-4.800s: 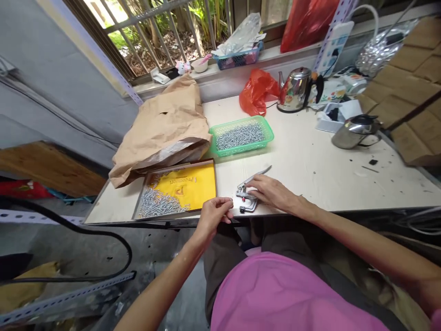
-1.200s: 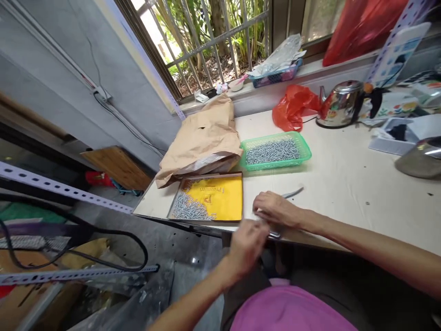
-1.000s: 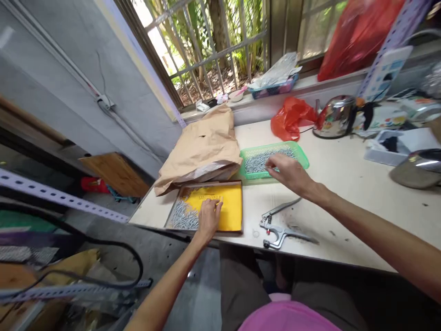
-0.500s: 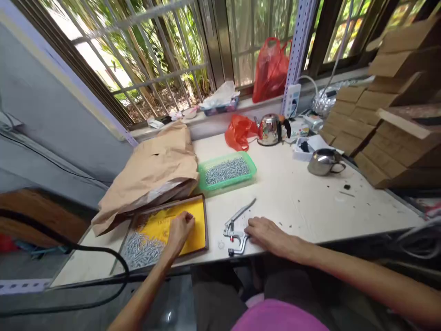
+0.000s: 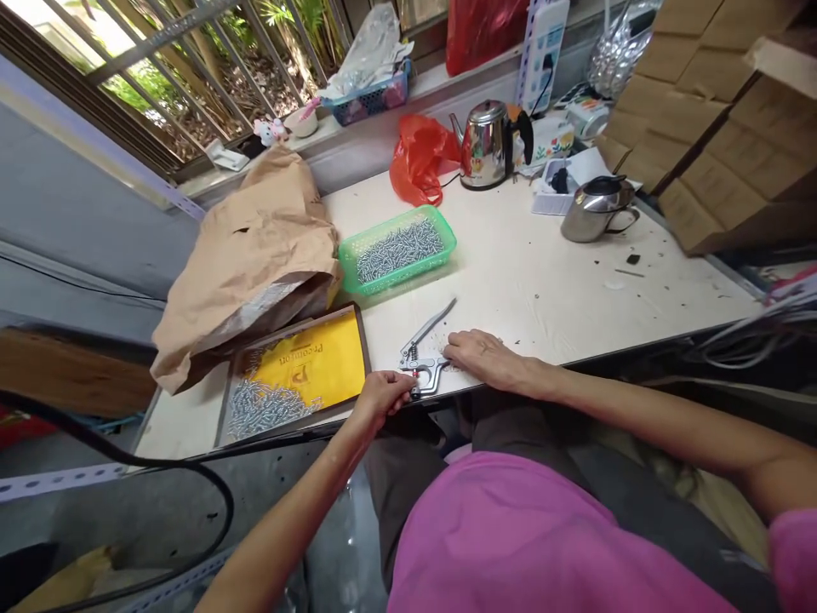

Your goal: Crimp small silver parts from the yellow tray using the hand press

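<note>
A metal hand press tool [image 5: 422, 351] lies near the front edge of the pale table [image 5: 549, 281]. My right hand [image 5: 482, 357] rests on its lower handle, fingers curled over it. My left hand [image 5: 381, 398] is at the table edge just left of the tool's jaw, fingers pinched on something too small to make out. Left of it stands a shallow tray with a yellow liner [image 5: 312, 366] and a heap of small metal screws [image 5: 265, 404]. A green basket [image 5: 440, 251] behind holds many more screws.
A crumpled brown paper bag [image 5: 248, 247] lies at the back left. A red plastic bag [image 5: 418, 157], a steel kettle [image 5: 485, 145], a steel jug [image 5: 591, 209] and stacked cardboard boxes [image 5: 728, 111] stand at the back and right. A black cable [image 5: 159, 468] loops below left.
My left hand has come off the yellow tray and moved right to the tool's jaw. My right hand stayed on the tool. The camera tilted down.
</note>
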Demonstrator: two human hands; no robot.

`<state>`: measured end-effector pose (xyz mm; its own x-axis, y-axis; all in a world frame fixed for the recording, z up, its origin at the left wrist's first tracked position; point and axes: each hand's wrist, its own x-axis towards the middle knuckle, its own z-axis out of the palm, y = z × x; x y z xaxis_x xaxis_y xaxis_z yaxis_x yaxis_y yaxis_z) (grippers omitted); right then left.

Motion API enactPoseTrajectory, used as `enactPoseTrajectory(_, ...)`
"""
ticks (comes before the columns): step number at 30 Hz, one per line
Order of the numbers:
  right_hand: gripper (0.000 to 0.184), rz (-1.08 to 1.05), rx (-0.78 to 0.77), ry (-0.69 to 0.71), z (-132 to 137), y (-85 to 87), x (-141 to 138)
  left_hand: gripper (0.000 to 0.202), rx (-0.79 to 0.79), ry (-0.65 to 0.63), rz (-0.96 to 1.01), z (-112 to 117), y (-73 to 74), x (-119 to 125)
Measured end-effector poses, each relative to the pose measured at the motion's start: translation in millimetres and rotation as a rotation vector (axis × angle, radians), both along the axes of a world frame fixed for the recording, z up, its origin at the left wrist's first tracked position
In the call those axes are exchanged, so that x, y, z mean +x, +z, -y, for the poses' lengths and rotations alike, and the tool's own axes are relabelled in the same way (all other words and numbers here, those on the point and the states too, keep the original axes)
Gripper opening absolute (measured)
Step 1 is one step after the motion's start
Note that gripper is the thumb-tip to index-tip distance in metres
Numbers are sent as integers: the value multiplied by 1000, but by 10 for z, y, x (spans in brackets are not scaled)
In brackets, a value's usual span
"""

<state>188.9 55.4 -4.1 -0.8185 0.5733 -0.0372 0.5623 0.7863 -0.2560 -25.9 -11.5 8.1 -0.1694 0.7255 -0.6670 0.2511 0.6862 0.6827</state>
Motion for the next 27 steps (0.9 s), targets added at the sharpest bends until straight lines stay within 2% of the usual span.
enactPoseTrajectory(6, 24, -48, -15, 12, -4, 5, 10, 26, -89, -115, 7, -69, 58, -31)
enactPoseTrajectory(11, 22, -68, -15, 26, -4, -19, 17, 22, -48, -184, -77, -54, 50, -21)
enactPoseTrajectory(18, 21, -46, -34, 8, 41, 3, 12, 21, -88, -160, -45, -58, 69, 7)
enactPoseTrajectory(21, 19, -37, -36, 12, -65, 65, 28, 22, -87, -173, -57, -63, 85, 5)
enactPoseTrajectory(22, 33, -37, -17, 6, -134, 83, 32, 21, -87, -179, -60, -65, 89, 5)
enactPoseTrajectory(25, 91, -11, 38, 9, -398, 101, 24, 20, -87, -194, -65, -71, 98, 9)
enactPoseTrajectory(27, 104, 39, 21, 53, -557, 86, 0, 20, -92, -193, -71, -74, 99, 14)
